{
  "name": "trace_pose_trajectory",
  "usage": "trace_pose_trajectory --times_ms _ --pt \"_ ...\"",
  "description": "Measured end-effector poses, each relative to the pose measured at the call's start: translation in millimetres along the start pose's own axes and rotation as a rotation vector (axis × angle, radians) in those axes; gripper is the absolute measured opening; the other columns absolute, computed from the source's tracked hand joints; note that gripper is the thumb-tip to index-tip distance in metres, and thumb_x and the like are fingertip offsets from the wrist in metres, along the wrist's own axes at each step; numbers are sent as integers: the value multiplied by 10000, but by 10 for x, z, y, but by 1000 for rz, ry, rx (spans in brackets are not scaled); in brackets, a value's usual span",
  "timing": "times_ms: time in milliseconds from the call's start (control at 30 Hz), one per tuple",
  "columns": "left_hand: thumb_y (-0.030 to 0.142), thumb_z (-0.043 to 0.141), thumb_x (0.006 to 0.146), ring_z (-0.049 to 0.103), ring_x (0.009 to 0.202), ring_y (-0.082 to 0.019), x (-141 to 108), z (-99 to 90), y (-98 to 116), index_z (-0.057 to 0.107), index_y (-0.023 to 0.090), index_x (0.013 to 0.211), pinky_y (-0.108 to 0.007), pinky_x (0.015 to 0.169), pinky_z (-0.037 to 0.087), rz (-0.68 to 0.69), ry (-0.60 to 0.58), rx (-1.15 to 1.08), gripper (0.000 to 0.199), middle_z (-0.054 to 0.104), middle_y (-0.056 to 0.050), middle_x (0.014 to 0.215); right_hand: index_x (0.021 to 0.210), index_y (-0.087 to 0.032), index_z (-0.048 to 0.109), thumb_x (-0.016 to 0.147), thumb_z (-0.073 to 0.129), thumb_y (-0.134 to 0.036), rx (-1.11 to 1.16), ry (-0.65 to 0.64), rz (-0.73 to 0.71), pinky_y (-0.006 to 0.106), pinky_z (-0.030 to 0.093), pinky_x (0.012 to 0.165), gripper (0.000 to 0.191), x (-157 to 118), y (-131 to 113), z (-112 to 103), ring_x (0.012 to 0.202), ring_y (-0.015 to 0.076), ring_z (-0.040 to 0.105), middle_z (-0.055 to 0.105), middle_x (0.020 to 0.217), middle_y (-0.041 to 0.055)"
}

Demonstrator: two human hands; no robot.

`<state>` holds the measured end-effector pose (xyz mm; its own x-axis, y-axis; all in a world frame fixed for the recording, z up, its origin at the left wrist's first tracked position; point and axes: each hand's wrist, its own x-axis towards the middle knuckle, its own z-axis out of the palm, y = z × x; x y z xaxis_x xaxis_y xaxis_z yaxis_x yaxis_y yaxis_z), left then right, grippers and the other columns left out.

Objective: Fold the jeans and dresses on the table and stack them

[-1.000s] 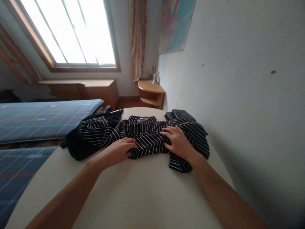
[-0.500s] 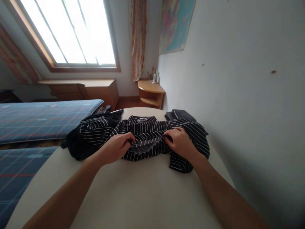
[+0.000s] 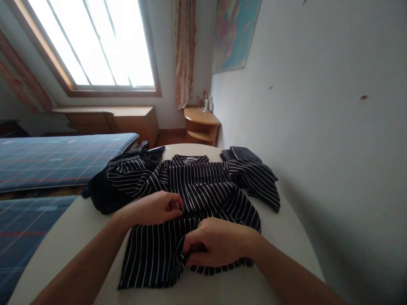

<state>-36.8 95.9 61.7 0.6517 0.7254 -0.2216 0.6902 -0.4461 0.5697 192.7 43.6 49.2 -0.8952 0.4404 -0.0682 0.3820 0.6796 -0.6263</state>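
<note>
A black shirt with white stripes (image 3: 152,250) lies spread over the round table, its collar at the far side and its lower part toward me. My left hand (image 3: 162,207) is at the middle of the shirt, thumb and fingers curled together on the fabric. Nearer to me, my right hand (image 3: 219,243) pinches the cloth around the front opening. The right side of the shirt is bunched in folds, and my right hand hides part of the hem.
Dark clothing (image 3: 101,192) lies at the table's left, and folded dark cloth (image 3: 244,153) at the back right. The cream table (image 3: 95,237) stands beside the white wall (image 3: 333,148). Plaid mattresses (image 3: 63,159) are on the left; a corner shelf (image 3: 202,116) stands beyond.
The shirt's lower part has unfolded toward me. My right hand has moved nearer and left along with the fabric; my left hand has shifted slightly nearer.
</note>
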Motion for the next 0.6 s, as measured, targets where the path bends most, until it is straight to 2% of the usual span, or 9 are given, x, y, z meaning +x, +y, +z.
trace_pose_trajectory --times_ms 67,167,267,367,467,533,600 --pt "348 592 872 636 687 -157 56 102 58 687 225 1007 -236 611 446 66 -22 34 206 697 7 784 1085 -212 720 910 672 -316 36 -38 -15 202 454 642 209 29 -14 57 716 130 697 767 820 6" --pt "303 648 833 665 861 -191 106 241 94 686 243 1114 -271 758 481 132 -55 81 290 730 -21 986 1094 -203 712 911 667 -284 136 -79 -45 192 479 682 205 27 -16 72 759 123 715 778 875 12" --pt "277 660 811 658 924 -207 120 312 64 694 265 1120 -281 803 479 140 -43 162 310 725 -23 1033 1054 -197 716 914 660 -341 201 -41 -43 196 489 698 208 -26 9 -19 772 122 714 771 882 14" --pt "243 646 806 654 832 -191 114 305 11 707 265 970 -262 730 468 70 -33 244 178 716 3 894 976 -189 721 933 623 -349 128 119 74 208 460 645 193 -121 78 -185 695 112 672 744 806 8" --pt "189 615 805 665 820 -210 93 248 -39 687 253 865 -276 703 458 -35 19 364 113 710 -2 846 892 -185 712 939 602 -329 0 279 232 221 395 570 188 -231 185 -338 606 101 591 707 727 -5" --pt "147 566 818 679 843 -233 71 197 -73 676 246 859 -293 700 457 -129 74 457 154 716 -25 878 861 -186 709 929 617 -337 -27 298 285 228 376 555 189 -295 255 -396 597 105 573 696 711 -9" --pt "107 528 816 686 874 -252 44 147 -105 664 234 869 -307 707 456 -212 119 527 194 720 -49 925 852 -190 714 914 641 -346 -12 260 306 234 390 571 182 -337 309 -415 625 113 592 707 737 -8"
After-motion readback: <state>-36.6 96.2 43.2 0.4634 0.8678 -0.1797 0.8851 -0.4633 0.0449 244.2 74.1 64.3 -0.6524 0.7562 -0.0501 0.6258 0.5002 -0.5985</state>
